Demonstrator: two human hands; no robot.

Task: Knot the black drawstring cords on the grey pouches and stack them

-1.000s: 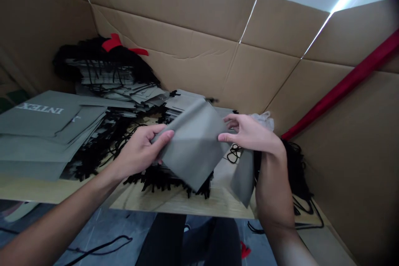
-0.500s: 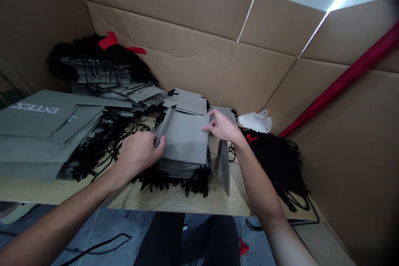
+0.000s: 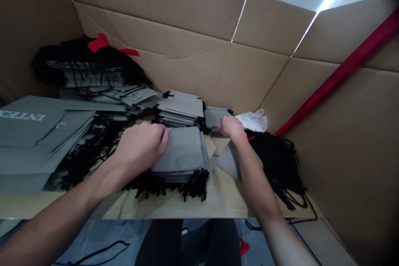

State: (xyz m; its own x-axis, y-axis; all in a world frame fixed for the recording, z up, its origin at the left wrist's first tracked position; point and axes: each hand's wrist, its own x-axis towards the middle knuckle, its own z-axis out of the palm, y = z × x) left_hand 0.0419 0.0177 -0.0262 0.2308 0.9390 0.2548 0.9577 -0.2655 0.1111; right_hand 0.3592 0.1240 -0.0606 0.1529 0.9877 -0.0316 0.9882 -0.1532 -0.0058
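Observation:
My left hand is closed at the left edge of a stack of grey paper bags with black cord ends. Its curled fingers face away, so anything inside them is hidden. To the right, my right hand is closed in front of a smaller stack of grey bags. What it grips, if anything, cannot be made out. A loose grey paper piece stands tilted, partly behind my right forearm.
Large grey bags with white lettering lie at the left. Behind are another grey bag stack and a heap of corded bags. A black cord bundle and white plastic bag lie right. Cardboard walls enclose the table.
Both hands have left the top bag's edges and closed; the right moved right. The raised, curled top sheet no longer shows on the stack. The loose grey piece swung right.

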